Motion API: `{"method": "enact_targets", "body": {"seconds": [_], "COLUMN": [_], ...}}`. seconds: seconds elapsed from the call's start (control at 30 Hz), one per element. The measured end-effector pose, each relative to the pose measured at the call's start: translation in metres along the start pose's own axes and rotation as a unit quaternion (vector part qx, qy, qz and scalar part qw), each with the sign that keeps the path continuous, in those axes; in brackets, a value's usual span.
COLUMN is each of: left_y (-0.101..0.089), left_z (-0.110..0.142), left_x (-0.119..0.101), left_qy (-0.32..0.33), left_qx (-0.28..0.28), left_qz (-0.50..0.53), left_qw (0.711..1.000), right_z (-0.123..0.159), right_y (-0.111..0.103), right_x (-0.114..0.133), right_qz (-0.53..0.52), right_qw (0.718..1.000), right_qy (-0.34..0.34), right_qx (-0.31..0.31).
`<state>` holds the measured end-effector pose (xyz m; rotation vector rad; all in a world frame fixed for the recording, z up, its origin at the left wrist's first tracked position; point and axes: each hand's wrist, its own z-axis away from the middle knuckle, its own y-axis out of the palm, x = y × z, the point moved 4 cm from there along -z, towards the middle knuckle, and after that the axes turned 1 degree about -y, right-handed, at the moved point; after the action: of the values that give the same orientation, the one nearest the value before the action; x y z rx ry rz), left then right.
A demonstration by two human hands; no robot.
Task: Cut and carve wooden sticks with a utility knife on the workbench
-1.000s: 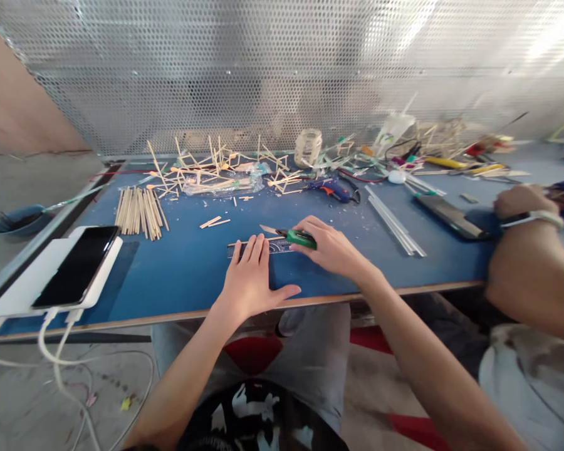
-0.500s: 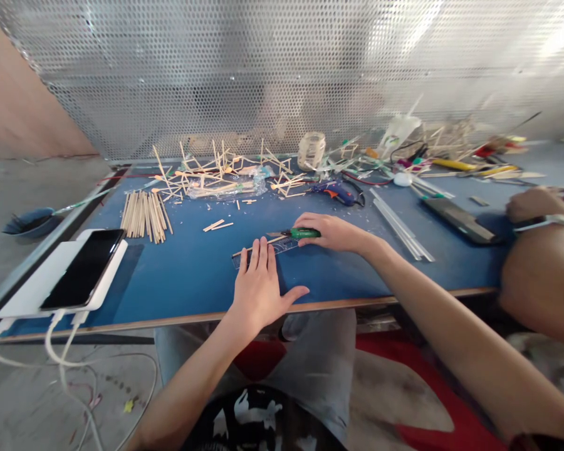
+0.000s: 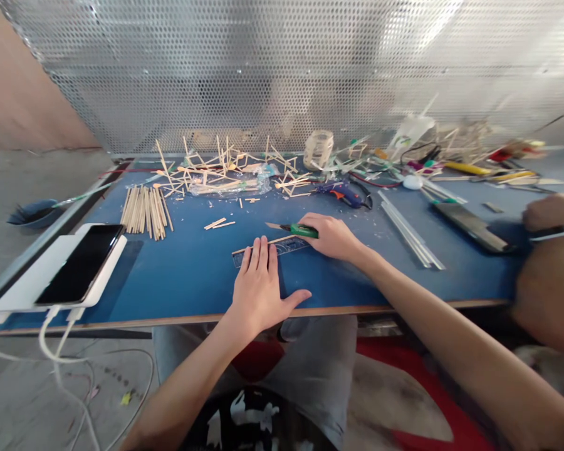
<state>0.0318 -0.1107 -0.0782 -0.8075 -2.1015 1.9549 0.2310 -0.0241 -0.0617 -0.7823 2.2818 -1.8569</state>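
My left hand (image 3: pixel 259 288) lies flat with its fingers stretched out, pressing down a clear ruler (image 3: pixel 289 248) and a thin wooden stick (image 3: pixel 282 239) along its far edge. In my right hand (image 3: pixel 326 235) is a green utility knife (image 3: pixel 303 230), its blade pointing left just beyond the stick and apart from it. A few short cut stick pieces (image 3: pixel 219 224) lie on the blue table (image 3: pixel 183 275), past my left fingertips.
To the left are a bundle of wooden sticks (image 3: pixel 145 212) and a phone (image 3: pixel 81 263) on a white cabled box. Stick structures (image 3: pixel 230 169), a glue gun (image 3: pixel 345 193), a jar (image 3: pixel 318 150) and glue sticks (image 3: pixel 411 232) lie further back. A co-worker's arm (image 3: pixel 552 275) is at the right.
My right hand has lifted the knife slightly, and the blade has moved away from the stick. My left hand stays on the ruler. The view has shifted a little.
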Motion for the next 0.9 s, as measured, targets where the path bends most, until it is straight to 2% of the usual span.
{"method": "enact_targets", "body": {"seconds": [0.3, 0.9], "left_y": [0.0008, 0.0021], "left_z": [0.0000, -0.0001], "left_x": [-0.0006, -0.0011], "left_qy": [0.006, 0.003], "left_qx": [-0.011, -0.009], "left_qz": [-0.002, -0.042], "left_qw": [1.000, 0.999], "right_z": [0.0042, 0.0085], "right_y": [0.0047, 0.0053], "right_x": [-0.0007, 0.0013], "right_qz": [0.036, 0.015], "right_qw": [0.999, 0.999], "right_qy": [-0.022, -0.016], "right_qx": [0.001, -0.030]}}
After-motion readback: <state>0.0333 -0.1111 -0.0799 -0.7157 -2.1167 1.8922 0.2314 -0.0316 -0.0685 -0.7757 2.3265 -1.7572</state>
